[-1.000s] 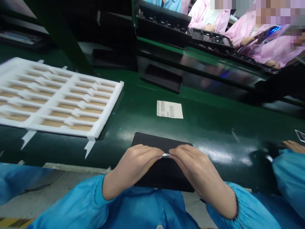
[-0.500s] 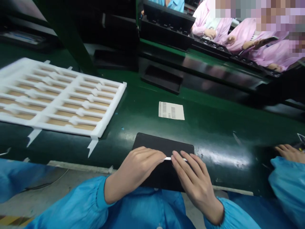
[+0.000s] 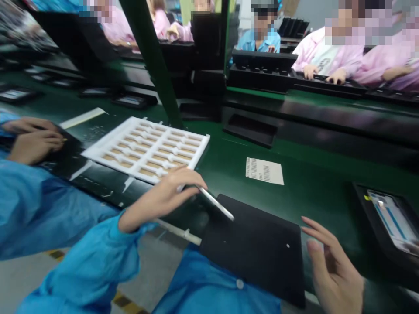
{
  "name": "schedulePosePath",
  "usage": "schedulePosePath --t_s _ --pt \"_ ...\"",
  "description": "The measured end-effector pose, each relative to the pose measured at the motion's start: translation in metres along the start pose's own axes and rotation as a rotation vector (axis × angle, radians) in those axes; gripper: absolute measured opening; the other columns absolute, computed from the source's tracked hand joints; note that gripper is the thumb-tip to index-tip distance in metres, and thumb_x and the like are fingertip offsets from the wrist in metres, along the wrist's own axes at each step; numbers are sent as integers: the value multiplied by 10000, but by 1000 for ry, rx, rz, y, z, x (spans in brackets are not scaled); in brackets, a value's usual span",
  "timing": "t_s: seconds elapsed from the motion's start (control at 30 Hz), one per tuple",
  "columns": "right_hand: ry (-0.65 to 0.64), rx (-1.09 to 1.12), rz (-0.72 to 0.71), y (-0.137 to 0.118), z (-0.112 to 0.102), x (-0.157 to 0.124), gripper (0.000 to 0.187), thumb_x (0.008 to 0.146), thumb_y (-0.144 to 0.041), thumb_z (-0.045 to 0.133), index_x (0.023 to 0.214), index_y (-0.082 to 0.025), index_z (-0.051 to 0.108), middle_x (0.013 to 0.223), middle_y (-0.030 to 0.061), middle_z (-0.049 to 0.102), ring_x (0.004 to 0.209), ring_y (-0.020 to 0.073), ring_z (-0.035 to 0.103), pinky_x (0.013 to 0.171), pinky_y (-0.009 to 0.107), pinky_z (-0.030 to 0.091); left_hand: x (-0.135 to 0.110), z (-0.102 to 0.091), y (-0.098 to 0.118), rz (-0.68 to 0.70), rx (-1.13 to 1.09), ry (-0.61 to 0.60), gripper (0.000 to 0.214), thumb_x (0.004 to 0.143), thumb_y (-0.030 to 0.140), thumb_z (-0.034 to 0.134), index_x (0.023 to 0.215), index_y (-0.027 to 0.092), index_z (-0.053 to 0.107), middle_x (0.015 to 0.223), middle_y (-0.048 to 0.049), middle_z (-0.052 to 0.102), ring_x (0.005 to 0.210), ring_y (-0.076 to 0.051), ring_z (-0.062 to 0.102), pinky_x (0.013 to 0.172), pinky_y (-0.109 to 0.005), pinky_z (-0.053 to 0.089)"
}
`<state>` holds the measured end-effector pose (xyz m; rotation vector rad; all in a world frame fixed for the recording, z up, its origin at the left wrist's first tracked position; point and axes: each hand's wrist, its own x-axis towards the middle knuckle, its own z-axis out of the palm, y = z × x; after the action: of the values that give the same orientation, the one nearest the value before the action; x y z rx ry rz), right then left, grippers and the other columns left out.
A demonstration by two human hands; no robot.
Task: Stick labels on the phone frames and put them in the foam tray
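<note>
My left hand [image 3: 170, 192] is closed on one end of a thin silvery strip [image 3: 216, 204]. The strip slants down to the right, and its far end hangs over the left edge of a black mat [image 3: 262, 244] in front of me. The hand hovers just below the near edge of a white foam tray [image 3: 147, 148] with rows of slots. My right hand [image 3: 330, 261] is open, fingers spread, at the mat's right edge, and holds nothing.
A white printed label [image 3: 264, 170] lies on the green belt [image 3: 310, 183]. A black tray with a device [image 3: 389, 220] sits at the right. Another person's hands [image 3: 31, 139] work at the left. People in pink sit behind black trays [image 3: 262, 65]. A green post [image 3: 153, 61] rises behind the foam tray.
My view has swung left. The right hand let go of the strip and moved to the mat's right edge. The left hand carried the strip up and left toward the foam tray.
</note>
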<state>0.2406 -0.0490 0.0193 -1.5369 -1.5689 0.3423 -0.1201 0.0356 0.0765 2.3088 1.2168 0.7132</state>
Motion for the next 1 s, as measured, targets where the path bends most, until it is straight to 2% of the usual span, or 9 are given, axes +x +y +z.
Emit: schedulePosePath --t_s 0.1,0.2,0.37,0.5,0.6,0.7,0.77,0.83,1.0 --pt "-31 5 22 13 6 -1 278 920 -457 531 906 -245 711 1111 60 719 1018 277 677 839 393 535 6 -45 -51 -210 45 119 222 902 378 594 989 203 700 1022 -42 733 998 -228 665 891 -324 505" --pt "-20 -9 73 15 4 1 316 902 -497 530 873 -244 717 1093 50 729 988 278 687 791 379 541 14 -74 -102 -357 131 116 322 833 471 612 973 202 719 1028 -70 739 988 -283 664 917 -394 498" --pt "34 -78 155 24 -20 13 352 853 -571 540 835 -263 709 1088 61 730 926 306 689 649 401 523 19 -89 -153 -415 174 109 427 747 600 616 877 212 740 975 -127 744 977 -356 661 936 -499 472" --pt "177 -301 177 84 -47 45 395 842 -641 496 893 -289 669 1193 98 691 1052 362 650 775 503 517 20 -92 -164 -442 233 -5 592 768 681 571 971 147 723 1018 -124 740 1006 -335 655 978 -490 460" --pt "195 -520 124 150 -61 73 640 793 -772 391 971 -213 647 1162 232 665 1140 414 601 953 546 466 23 -90 -159 -406 300 -20 759 814 740 481 1151 80 648 1180 -116 685 1153 -345 587 1060 -522 404" --pt "109 -645 215 196 -64 86 857 765 -806 333 1138 -84 604 1146 303 630 1140 447 582 946 564 459 29 -70 -141 -258 406 100 809 854 758 406 1313 106 539 1381 -86 553 1324 -381 441 1133 -562 314" --pt "101 -692 293 208 -63 87 834 783 -759 375 1232 -80 556 1226 281 596 1191 446 543 961 601 424 34 -43 -120 -145 422 194 692 916 688 388 1336 154 520 1447 -59 478 1360 -356 410 1150 -537 314" --pt "97 -702 372 210 -62 87 775 810 -695 423 1297 -98 514 1298 251 564 1237 419 511 996 591 394 40 -6 -90 -70 334 202 506 973 563 410 1285 193 557 1472 -39 445 1362 -300 426 1159 -482 335" --pt "177 -707 486 210 -77 93 703 831 -625 475 1320 -121 488 1346 252 524 1284 417 460 1010 611 356 53 89 1 135 95 -152 291 1004 351 452 1234 298 623 1521 -21 404 1421 -277 358 1157 -494 352"
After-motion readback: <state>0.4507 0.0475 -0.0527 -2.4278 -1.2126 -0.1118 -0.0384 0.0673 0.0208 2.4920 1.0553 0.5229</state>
